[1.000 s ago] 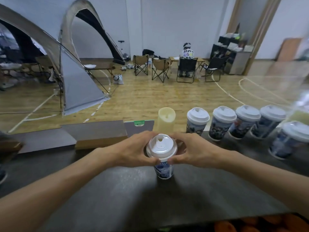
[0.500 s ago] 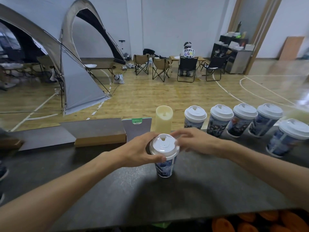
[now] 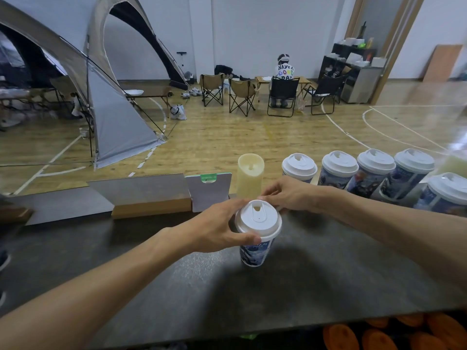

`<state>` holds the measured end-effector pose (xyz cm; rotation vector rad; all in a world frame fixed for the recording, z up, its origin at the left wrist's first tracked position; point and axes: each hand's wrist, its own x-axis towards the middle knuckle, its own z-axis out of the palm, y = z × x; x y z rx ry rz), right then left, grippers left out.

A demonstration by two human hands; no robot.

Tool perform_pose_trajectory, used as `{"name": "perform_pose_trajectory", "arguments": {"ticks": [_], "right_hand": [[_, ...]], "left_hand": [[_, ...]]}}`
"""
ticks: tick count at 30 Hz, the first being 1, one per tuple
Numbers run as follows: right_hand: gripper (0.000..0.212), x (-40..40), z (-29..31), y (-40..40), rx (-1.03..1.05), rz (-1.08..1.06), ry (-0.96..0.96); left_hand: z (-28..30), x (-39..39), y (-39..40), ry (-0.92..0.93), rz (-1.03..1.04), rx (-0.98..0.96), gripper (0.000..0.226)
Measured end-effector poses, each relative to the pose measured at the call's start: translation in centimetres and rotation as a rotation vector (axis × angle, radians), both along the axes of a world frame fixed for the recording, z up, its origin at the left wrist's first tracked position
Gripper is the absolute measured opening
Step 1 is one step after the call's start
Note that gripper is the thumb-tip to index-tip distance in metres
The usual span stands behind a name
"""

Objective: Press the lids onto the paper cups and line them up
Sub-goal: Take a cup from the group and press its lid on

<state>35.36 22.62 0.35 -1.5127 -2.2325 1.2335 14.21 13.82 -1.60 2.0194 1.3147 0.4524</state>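
A blue-printed paper cup (image 3: 254, 253) stands upright on the dark counter (image 3: 316, 279), with a white lid (image 3: 258, 218) sitting on top of it. My left hand (image 3: 217, 231) wraps the cup's upper part from the left, thumb at the near rim. My right hand (image 3: 290, 194) rests behind the lid, fingertips touching its far edge. Several lidded cups (image 3: 338, 170) stand in a row at the counter's back right, and one more lidded cup (image 3: 444, 195) sits nearer at the far right.
A cream pillar candle (image 3: 250, 175) stands just behind the cup. A white card with a green tab (image 3: 209, 193) and a grey board on a wooden block (image 3: 149, 198) sit at the back left. Orange round objects (image 3: 379, 337) lie below the counter's near edge.
My right hand has left the lid's right side and drawn back behind it. My left hand has kept its hold on the cup, which stays in place.
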Motion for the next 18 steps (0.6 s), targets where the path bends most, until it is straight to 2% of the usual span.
{"name": "perform_pose_trajectory", "arguments": {"ticks": [6,13,18], "right_hand": [[0.028,0.4,0.6,-1.2,0.118,0.024,-0.016],[0.019,3.4,0.3,-2.7,-0.136,-0.045,0.024],[0.026,3.8,-0.5,-3.2,-0.168,-0.053,0.095]], "left_hand": [[0.6,0.2,-0.2,0.025,-0.01,-0.005,0.076],[0.1,0.2,-0.4,0.02,-0.001,0.001,0.076],[-0.2,0.1,-0.2,0.005,-0.01,0.015,0.078]]}}
